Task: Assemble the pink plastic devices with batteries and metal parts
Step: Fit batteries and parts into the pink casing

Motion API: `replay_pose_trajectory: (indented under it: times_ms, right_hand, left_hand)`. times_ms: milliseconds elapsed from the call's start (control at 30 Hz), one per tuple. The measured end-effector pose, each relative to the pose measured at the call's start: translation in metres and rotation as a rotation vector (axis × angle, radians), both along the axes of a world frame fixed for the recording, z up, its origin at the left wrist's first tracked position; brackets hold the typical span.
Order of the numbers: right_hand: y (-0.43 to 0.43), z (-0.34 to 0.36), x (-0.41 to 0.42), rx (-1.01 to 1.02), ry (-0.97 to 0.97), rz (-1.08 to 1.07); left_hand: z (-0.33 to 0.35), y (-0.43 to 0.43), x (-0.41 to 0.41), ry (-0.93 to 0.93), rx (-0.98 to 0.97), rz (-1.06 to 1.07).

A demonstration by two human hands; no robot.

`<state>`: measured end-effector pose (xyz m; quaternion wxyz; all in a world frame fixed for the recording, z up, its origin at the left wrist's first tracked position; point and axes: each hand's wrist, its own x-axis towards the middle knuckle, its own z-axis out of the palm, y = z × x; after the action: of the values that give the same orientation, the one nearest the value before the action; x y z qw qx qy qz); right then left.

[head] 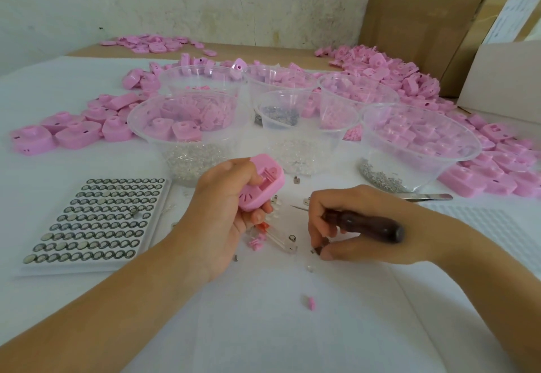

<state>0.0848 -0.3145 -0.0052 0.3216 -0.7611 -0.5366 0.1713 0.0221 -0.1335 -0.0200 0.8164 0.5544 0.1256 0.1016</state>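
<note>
Head view: the left hand point(228, 214) holds a pink device shell point(263, 181) just above the middle of the table point(292, 328), fingers curled round it, its open inside facing the camera. The right hand point(360, 226) clasps a dark-handled tool point(371, 226), its fingertips down among small loose parts. A battery tray point(93, 220) lies toward the left edge, with clear bowls point(377, 156) beyond.

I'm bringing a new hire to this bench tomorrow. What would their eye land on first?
Pink dominates: heaps of pink plastic housings cover the white table at left and far right, around a cluster of clear plastic bowls. At front left lies a white tray of silver button batteries in rows. In the centre, the left hand grips one pink plastic device and the right hand holds a dark brown-handled tool.
</note>
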Motion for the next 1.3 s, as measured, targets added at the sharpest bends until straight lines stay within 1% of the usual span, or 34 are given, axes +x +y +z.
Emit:
replay_pose_trajectory:
  times_ms: [200, 333, 400, 467, 533, 567, 667, 733, 833, 933, 1200, 1300]
  right_hand:
    - [0.002, -0.003, -0.003, -0.024, -0.061, -0.048]
    - [0.001, -0.006, -0.003, -0.048, -0.083, -0.129]
    - [0.003, -0.004, -0.004, 0.073, -0.025, -0.172]
    - [0.004, -0.001, -0.004, 0.268, -0.001, -0.241]
    - [0.006, -0.001, -0.006, 0.441, 0.017, -0.32]
    - [0.007, -0.001, -0.006, 0.509, 0.058, -0.353]
    - [0.011, -0.005, -0.009, 0.597, 0.109, -0.43]
    - [0.014, -0.006, -0.011, 0.614, 0.085, -0.442]
    - [0.015, -0.006, -0.013, 0.621, -0.025, -0.44]
    - [0.016, -0.005, -0.015, 0.617, -0.112, -0.479]
    - [0.017, -0.002, -0.021, 0.548, -0.25, -0.497]
    - [0.018, -0.004, -0.022, 0.531, -0.31, -0.507]
  left_hand:
    - [-0.002, -0.001, 0.001, 0.006, 0.032, -0.002]
    - [-0.004, 0.0, 0.0, -0.016, 0.069, 0.012]
    - [-0.005, -0.001, 0.0, -0.044, 0.116, 0.028]
    - [-0.006, -0.003, 0.0, -0.059, 0.138, 0.023]
    - [-0.007, -0.006, -0.001, -0.06, 0.119, -0.026]
    - [-0.008, -0.007, -0.001, -0.056, 0.111, -0.063]
    - [-0.011, -0.01, -0.002, -0.087, 0.119, -0.141]
    - [-0.014, -0.013, -0.004, -0.13, 0.177, -0.177]
    - [-0.016, -0.015, -0.006, -0.195, 0.26, -0.213]
    - [-0.018, -0.015, -0.007, -0.231, 0.294, -0.234]
    - [-0.022, -0.015, -0.007, -0.247, 0.446, -0.251]
    - [-0.023, -0.014, -0.006, -0.247, 0.449, -0.246]
